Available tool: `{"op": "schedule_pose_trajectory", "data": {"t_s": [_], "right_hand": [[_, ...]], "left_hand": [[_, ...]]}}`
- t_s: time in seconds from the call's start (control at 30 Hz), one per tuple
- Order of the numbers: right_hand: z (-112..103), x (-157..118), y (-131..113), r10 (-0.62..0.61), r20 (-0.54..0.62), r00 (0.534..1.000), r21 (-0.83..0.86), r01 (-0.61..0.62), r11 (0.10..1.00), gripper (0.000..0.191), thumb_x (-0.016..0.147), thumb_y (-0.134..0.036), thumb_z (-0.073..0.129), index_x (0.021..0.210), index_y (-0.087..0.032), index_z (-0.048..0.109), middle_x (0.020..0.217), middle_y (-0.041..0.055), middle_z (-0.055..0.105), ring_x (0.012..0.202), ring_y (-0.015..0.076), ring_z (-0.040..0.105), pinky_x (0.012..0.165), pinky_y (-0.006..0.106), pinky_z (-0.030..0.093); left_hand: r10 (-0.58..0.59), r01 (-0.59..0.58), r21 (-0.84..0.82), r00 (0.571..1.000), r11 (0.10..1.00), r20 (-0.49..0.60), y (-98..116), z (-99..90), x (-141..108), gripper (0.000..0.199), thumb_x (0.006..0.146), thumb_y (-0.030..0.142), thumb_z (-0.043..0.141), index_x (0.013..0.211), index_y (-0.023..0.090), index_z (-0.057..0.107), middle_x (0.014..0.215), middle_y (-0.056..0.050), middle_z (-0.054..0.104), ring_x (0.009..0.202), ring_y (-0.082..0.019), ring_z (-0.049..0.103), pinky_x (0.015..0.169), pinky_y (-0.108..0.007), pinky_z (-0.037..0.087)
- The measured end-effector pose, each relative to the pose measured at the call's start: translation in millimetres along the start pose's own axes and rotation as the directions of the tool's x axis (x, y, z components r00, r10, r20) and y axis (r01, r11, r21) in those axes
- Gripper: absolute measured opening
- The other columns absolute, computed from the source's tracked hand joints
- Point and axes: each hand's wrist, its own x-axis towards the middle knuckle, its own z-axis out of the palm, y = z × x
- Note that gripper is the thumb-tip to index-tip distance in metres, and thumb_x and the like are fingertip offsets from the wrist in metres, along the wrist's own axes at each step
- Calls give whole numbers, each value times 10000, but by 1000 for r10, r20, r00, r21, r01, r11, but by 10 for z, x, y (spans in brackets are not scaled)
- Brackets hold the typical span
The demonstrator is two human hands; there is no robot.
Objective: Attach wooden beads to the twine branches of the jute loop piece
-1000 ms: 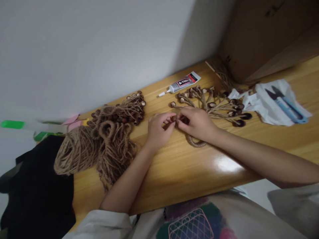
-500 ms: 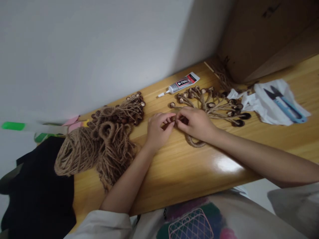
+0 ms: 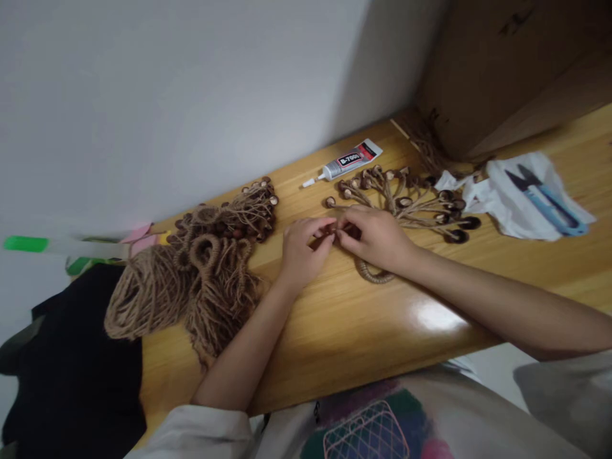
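My left hand (image 3: pixel 306 248) and my right hand (image 3: pixel 375 236) meet over the middle of the table, thumbs and forefingers pinched fingertip to fingertip. A small brown piece shows between the tips; my fingers cover most of it and I cannot tell its kind. From beneath my right hand curves a tightly wrapped twine cord (image 3: pixel 373 275), its upper part hidden by that hand. Just beyond my right hand spread twine strands tipped with dark brown caps (image 3: pixel 425 213). Left of my left hand lies a heap of twine cords with wrapped loops (image 3: pixel 222 280).
A glue tube (image 3: pixel 351 160) lies at the back. Blue thread snips (image 3: pixel 547 197) rest on white tissue (image 3: pixel 507 210) at right, before a cardboard box (image 3: pixel 502 83). At left are a twine skein (image 3: pixel 146 290), a bundle of capped strands (image 3: pixel 243 210) and black cloth (image 3: pixel 76 363).
Both hands keep almost the same place and pinch, with only a slight shift at the fingertips. Everything on the table stays where it was.
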Motion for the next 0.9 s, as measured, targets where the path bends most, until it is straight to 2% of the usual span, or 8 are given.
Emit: {"op": "schedule_pose_trajectory", "data": {"t_s": [0.9], "right_hand": [[8, 4, 4, -26, -25, 999, -9, 25, 1000, 71, 807, -197, 567, 791, -156, 623, 784, 67, 649, 757, 197, 595, 694, 276, 396]], "left_hand": [[16, -16, -3, 1000, 1000, -19, -18, 13, -9, 293, 755, 60, 668, 1002, 214, 701, 872, -9, 739, 728, -143, 638, 748, -315, 469]]}}
